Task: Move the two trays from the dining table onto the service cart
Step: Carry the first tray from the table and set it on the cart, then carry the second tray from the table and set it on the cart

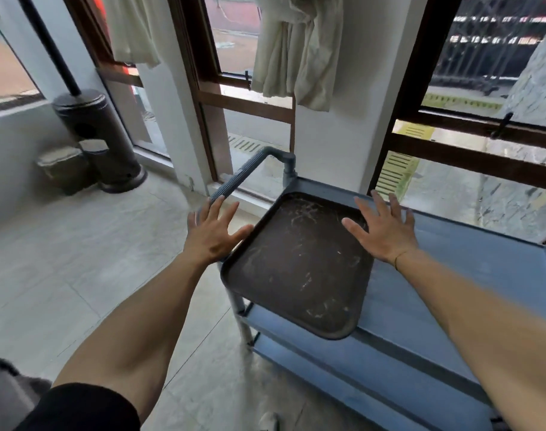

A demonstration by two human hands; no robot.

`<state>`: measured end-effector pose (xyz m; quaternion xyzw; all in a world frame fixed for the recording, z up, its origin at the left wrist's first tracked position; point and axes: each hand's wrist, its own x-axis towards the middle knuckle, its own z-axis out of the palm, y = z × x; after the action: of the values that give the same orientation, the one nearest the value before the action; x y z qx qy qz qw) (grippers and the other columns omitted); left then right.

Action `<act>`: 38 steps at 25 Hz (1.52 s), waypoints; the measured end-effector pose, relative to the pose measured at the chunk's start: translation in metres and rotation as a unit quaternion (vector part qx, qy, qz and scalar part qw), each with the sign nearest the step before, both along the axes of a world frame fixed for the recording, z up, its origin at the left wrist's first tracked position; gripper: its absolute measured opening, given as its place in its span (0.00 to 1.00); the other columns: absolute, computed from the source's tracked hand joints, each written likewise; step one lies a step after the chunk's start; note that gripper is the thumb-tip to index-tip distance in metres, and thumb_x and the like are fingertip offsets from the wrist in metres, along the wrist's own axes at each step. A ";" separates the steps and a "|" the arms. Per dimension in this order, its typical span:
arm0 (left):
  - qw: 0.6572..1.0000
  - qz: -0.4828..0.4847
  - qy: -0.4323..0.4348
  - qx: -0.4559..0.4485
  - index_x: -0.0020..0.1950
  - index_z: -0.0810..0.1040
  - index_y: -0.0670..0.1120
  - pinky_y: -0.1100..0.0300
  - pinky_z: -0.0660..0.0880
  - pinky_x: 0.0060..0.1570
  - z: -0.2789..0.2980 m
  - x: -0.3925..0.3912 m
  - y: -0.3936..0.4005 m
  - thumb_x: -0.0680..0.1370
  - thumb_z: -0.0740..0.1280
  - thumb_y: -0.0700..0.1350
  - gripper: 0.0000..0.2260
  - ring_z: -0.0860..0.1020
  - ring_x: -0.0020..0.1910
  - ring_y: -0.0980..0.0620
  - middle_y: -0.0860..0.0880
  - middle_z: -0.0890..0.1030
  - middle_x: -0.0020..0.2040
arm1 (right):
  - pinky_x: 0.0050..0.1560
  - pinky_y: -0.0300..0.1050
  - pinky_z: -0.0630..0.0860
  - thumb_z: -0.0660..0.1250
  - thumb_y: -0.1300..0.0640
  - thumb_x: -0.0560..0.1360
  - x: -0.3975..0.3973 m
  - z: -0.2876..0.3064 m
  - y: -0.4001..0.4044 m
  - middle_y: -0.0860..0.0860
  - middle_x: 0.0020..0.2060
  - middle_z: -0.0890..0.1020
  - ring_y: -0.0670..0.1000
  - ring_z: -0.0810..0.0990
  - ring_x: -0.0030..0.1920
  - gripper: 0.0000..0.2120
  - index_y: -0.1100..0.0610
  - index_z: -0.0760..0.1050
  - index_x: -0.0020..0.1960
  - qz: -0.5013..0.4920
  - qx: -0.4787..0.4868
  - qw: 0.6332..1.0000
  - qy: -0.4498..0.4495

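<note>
One tray (299, 262) is showing, not two; it is lying flat on the top shelf of the cart (470, 265), at the shelf's end nearest the handle (237, 178), with its near corner overhanging the shelf's front edge. Two hands are showing, both released, fingers spread and grasping nothing: the left hand (212, 233) is hovering just off the tray's left rim, thumb tip near the rim, contact not resolvable; the right hand (382, 228) is hovering over the tray's far right corner, a thin band at the wrist. Three cart shelves are countable, the lowest only partly. The cart's right end is running out of view at the right edge, and its wheels are not showing. The tray is a dark brown rounded rectangle with a raised lip, its surface heavily scuffed with pale scratches. The cart is blue-grey, plastic-looking, with a ribbed bar handle on a tubular post. Beyond it, two pale curtains (296, 48) are hanging knotted over brown-framed windows (246, 102). At the far left a dark cylindrical heater (94, 132) is standing on pale floor tiles (79, 259), with two small bins (68, 168) beside it, too blurred for detail.
</note>
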<state>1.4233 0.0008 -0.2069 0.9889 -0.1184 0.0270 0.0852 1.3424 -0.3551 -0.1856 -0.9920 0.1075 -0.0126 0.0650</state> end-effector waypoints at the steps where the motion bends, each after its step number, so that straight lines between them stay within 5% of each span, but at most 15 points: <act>1: 1.000 0.014 -0.003 0.002 0.80 0.51 0.60 0.38 0.40 0.74 0.002 -0.017 0.005 0.72 0.43 0.77 0.39 0.42 0.80 0.48 0.52 0.46 0.82 | 0.74 0.67 0.41 0.32 0.21 0.66 -0.006 0.003 0.003 0.48 0.81 0.44 0.56 0.37 0.79 0.45 0.38 0.45 0.79 0.015 0.002 1.000 -0.008; 19: 0.948 0.317 -0.021 0.008 0.80 0.48 0.60 0.42 0.37 0.75 0.054 -0.300 0.173 0.73 0.45 0.75 0.38 0.38 0.79 0.52 0.54 0.43 0.82 | 0.74 0.70 0.43 0.41 0.26 0.73 -0.071 0.026 0.207 0.49 0.81 0.46 0.57 0.40 0.80 0.38 0.39 0.48 0.79 0.339 0.050 0.939 -0.031; 27: 0.862 0.507 -0.004 0.017 0.81 0.50 0.59 0.41 0.40 0.75 0.052 -0.496 0.269 0.75 0.48 0.74 0.37 0.41 0.80 0.50 0.52 0.45 0.82 | 0.74 0.70 0.44 0.41 0.26 0.74 -0.153 0.015 0.375 0.49 0.81 0.45 0.58 0.40 0.80 0.38 0.41 0.48 0.80 0.485 0.037 0.874 -0.022; 38: 0.716 0.698 -0.012 0.006 0.80 0.54 0.58 0.41 0.44 0.75 0.037 -0.805 0.334 0.75 0.50 0.73 0.36 0.45 0.80 0.50 0.51 0.49 0.82 | 0.73 0.70 0.47 0.43 0.26 0.73 -0.363 0.014 0.553 0.49 0.81 0.48 0.57 0.43 0.80 0.38 0.40 0.51 0.79 0.647 0.054 0.761 -0.013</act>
<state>0.6188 0.3346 -0.1704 0.7907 0.6046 0.0895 0.0348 0.9791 0.1979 -0.1720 -0.8203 -0.5602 0.0253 0.1126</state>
